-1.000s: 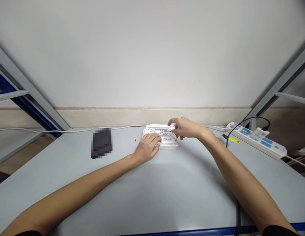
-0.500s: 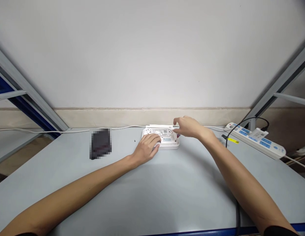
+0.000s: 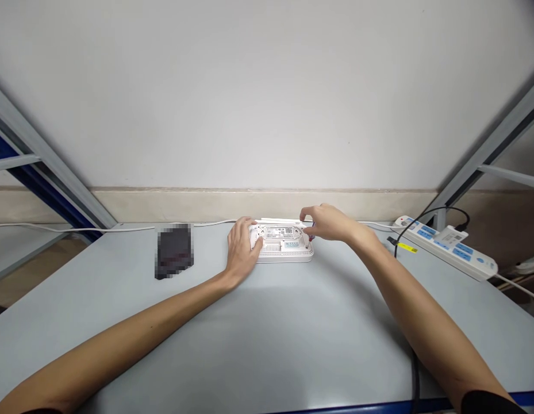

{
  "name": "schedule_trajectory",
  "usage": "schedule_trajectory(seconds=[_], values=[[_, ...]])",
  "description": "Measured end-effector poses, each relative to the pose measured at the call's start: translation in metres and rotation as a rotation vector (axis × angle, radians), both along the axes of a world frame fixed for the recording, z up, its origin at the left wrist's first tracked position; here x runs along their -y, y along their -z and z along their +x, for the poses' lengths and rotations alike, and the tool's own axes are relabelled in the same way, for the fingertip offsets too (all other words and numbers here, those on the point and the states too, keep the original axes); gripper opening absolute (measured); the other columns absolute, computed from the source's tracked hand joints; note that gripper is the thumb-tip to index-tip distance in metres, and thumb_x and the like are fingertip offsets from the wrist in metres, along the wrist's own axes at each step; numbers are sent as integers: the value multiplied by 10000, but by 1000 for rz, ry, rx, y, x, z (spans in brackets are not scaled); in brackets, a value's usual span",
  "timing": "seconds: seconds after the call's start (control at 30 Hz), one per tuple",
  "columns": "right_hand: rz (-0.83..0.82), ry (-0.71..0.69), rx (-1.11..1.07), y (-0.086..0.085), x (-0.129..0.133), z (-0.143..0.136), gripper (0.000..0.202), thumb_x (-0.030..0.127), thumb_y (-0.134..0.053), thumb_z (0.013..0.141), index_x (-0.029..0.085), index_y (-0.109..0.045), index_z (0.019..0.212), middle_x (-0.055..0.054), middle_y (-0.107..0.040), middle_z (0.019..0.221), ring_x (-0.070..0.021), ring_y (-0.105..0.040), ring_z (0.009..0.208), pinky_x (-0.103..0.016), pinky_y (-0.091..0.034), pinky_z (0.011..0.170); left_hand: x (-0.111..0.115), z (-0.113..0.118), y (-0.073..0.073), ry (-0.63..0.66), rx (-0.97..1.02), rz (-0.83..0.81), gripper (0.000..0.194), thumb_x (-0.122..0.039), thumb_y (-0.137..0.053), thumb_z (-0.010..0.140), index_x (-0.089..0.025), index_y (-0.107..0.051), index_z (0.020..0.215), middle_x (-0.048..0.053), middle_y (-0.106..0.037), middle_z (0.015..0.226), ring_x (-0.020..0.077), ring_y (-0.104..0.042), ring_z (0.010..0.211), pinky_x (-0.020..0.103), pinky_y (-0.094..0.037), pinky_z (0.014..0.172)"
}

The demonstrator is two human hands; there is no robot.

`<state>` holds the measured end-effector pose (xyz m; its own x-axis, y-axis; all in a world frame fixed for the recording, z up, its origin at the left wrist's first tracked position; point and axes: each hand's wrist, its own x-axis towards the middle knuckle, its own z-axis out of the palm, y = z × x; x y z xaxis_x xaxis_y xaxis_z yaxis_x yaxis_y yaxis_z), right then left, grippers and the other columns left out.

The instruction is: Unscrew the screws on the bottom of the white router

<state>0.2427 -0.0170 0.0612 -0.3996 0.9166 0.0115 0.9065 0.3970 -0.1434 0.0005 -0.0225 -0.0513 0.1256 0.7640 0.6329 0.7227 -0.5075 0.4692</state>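
A white router (image 3: 273,258) lies upside down near the back of the table, its vented underside and printed labels facing up. My left hand (image 3: 241,247) wraps round the router's left end, the thumb on the underside and the fingers reaching to the back edge. Over the right end, my right hand (image 3: 329,221) is closed in a pinch on a small screwdriver (image 3: 311,236) with a reddish-purple handle. The screwdriver stands nearly upright, its tip down at the router's front right corner. My fingers hide the top of its handle.
A blurred dark item (image 3: 174,253) lies on the table (image 3: 267,333) to the left. A white power strip (image 3: 448,247) with a plugged-in adapter sits at the right, its black cable (image 3: 397,244) bearing a yellow tag. The wall (image 3: 267,115) rises behind.
My left hand has slid left from the middle of the router to its left end, uncovering more of the underside. My right hand stays at the right corner with the screwdriver.
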Motion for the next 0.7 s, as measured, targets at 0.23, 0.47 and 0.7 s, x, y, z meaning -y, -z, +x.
schedule_trajectory(seconds=[0.23,0.47,0.7], values=[[1,16,19,1,1,0,264,238,-571,783,208,-616,1042,-31,-719,741,-217,-621,851,-253,-361,576,0,1,5,-38,-188,-67,245,-268,-428,934,-235,-587,1116,68,-446,1383,280,-320,1366,533,-250,1131],[35,14,52,1,1,-3,184,197,-488,839,195,-638,946,-34,-728,731,-203,-627,778,-269,-368,614,6,5,1,-36,-390,42,286,-281,-411,952,-185,-617,1126,71,-552,1324,267,-300,1399,523,-151,1190],[53,-13,74,-2,4,-6,236,208,-497,853,190,-625,1052,-58,-725,802,-206,-616,807,-269,-342,620,6,5,4,-4,-445,70,338,-291,-382,974,-141,-571,1211,85,-597,1281,255,-409,1332,505,-183,1181]])
